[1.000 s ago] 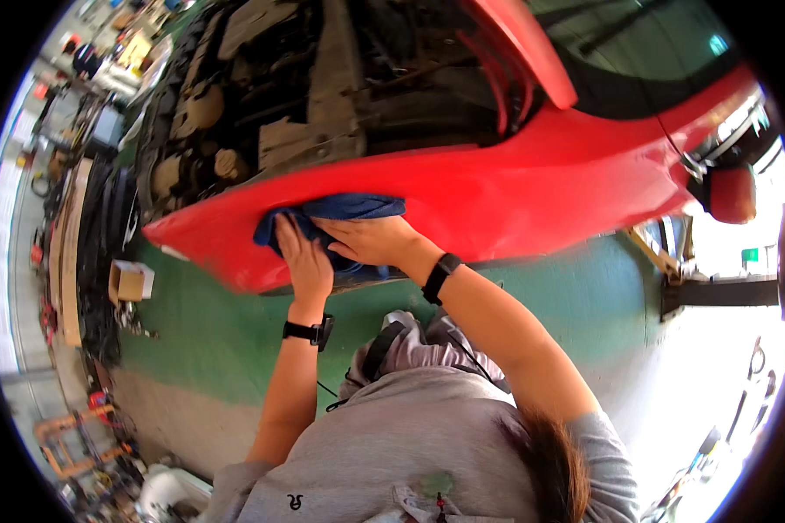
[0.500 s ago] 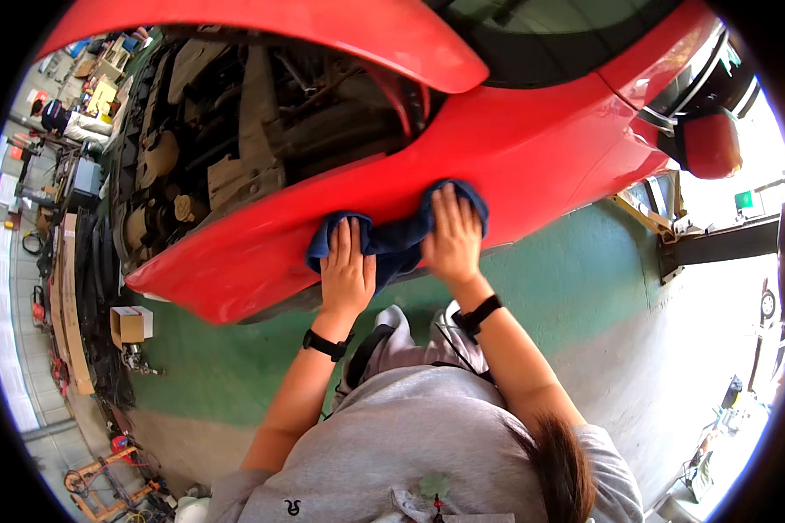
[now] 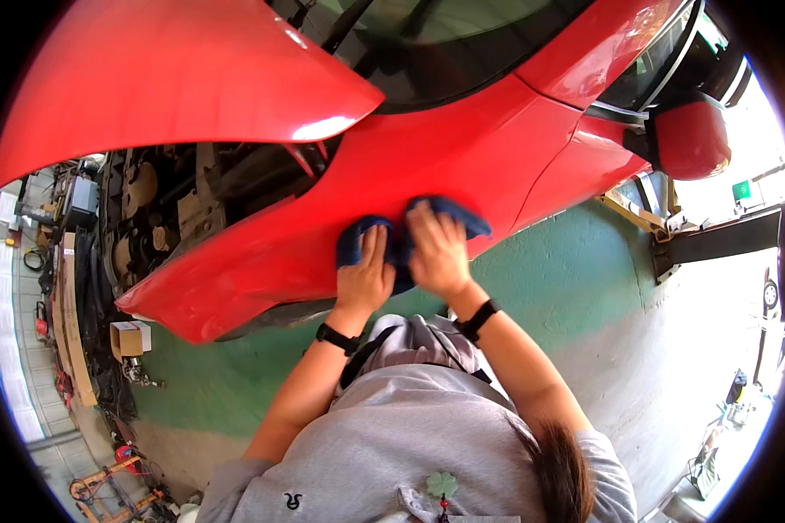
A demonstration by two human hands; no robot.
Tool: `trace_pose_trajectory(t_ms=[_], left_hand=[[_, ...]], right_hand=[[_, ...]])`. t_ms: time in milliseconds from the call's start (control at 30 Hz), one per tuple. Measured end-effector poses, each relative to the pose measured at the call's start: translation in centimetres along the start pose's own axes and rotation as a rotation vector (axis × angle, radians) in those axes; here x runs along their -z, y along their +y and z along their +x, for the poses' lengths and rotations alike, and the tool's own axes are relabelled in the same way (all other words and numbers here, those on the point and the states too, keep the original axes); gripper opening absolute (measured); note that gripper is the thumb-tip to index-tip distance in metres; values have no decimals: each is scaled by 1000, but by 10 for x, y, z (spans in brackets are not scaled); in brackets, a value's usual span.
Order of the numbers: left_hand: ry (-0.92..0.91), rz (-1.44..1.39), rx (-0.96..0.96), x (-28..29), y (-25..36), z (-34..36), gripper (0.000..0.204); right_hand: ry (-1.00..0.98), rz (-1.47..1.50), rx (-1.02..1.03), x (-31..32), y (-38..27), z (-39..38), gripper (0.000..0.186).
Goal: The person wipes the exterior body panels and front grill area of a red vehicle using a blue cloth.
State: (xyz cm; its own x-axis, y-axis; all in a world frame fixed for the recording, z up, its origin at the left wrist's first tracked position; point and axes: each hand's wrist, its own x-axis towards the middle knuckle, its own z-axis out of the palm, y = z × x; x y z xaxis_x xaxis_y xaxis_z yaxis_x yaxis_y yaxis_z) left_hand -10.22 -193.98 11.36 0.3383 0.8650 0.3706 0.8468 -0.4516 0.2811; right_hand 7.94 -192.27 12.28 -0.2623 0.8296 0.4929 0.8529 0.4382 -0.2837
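Note:
A dark blue cloth lies against the red front fender of a car. My left hand presses flat on its left part, fingers stretched forward. On the bunched right part rests my right hand, its fingers also extended and slightly blurred. The two hands are close together, and the cloth runs between and beneath them. Both palms hide some of the cloth and the paint under it. Each wrist wears a black band.
Above the engine bay stands the raised red hood. A side mirror juts out at the right, above a dark lift arm. On the green floor at left sits a small cardboard box.
Both hands and the cloth have shifted along the fender toward the windshield side, and the hands are closer together. The view has moved right along the car, so more of the hood shows.

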Motion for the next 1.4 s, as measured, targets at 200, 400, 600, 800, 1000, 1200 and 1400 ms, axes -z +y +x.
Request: trace_pose_trajectory(t_ms=[200,400,600,800,1000,1200,1400], left_hand=[[214,148,-26,29,-14,33,61],[50,153,-33,-7,17,25,55],[37,95,-24,7,13,31,62],[143,203,-69,-12,33,28,60],[63,211,-86,4,27,38,62],[91,188,-131,4,37,51,61],[-103,226,156,-3,23,19,61]], right_hand=[[98,37,377,13,-1,38,58],[56,-44,97,23,21,-1,63],[54,20,272,23,20,22,60],[13,-52,238,33,23,1,60],[-6,60,212,36,23,12,64],[92,-12,178,42,28,16,65],[34,44,298,28,14,15,62]])
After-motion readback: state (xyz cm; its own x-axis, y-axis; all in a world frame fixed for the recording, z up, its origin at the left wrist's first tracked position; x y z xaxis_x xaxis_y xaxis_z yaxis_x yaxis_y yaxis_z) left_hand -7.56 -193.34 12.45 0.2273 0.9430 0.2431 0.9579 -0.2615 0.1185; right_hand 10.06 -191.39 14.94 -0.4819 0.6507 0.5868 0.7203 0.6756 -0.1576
